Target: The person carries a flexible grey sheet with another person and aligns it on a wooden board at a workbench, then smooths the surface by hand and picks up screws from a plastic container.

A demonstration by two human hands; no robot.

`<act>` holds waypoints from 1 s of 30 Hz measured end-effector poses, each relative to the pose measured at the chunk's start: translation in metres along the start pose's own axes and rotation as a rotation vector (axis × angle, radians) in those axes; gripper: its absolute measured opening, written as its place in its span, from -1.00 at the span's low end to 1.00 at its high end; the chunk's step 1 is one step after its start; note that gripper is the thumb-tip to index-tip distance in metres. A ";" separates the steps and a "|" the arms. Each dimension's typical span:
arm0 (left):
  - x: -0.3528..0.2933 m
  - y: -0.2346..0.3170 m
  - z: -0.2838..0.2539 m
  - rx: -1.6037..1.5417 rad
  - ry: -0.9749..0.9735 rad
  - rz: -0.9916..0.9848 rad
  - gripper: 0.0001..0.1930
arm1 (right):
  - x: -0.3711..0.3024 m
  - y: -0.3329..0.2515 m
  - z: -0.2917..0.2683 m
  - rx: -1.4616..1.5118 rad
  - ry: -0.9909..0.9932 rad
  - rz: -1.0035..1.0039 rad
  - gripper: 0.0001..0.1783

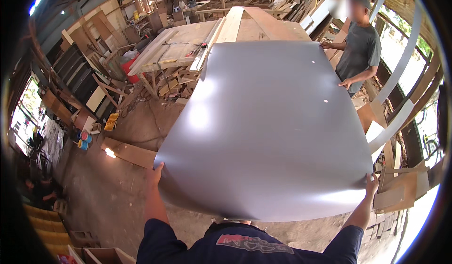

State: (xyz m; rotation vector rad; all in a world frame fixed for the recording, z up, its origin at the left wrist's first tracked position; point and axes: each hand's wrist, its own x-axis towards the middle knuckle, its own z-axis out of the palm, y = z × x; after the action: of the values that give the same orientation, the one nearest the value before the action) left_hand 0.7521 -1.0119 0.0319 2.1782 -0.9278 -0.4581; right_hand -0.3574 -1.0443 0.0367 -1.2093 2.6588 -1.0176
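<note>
A large, thin grey sheet [268, 123] with a glossy face spans the space before me, its near part sagging between my arms. My left hand [157, 172] grips its left edge close to the near corner, thumb on top. On the opposite edge, my right hand [372, 184] is closed on the sheet near the right corner. The fingers under the sheet are hidden in both cases. A co-worker [359, 43] in a grey shirt and cap stands at the far right, both hands on the sheet's right edge. Its far end lies over a wooden worktable [188, 36].
Long boards [230, 26] and a clamp [200, 49] lie on the worktable. Wood offcuts [174, 80] are heaped beneath it. A loose plank [129, 152] rests on the floor to my left. Panels [400, 193] lean and stack at the right, near curved pale strips [393, 127].
</note>
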 end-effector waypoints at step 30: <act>0.067 -0.042 0.014 0.033 0.048 -0.186 -0.37 | 0.003 0.000 0.082 0.101 -0.028 0.124 -0.33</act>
State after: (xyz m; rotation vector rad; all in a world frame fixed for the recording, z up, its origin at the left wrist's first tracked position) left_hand 0.8102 -1.0473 -0.0114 2.3064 -0.7146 -0.4790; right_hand -0.3349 -1.0905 -0.0267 -1.0190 2.5894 -1.0918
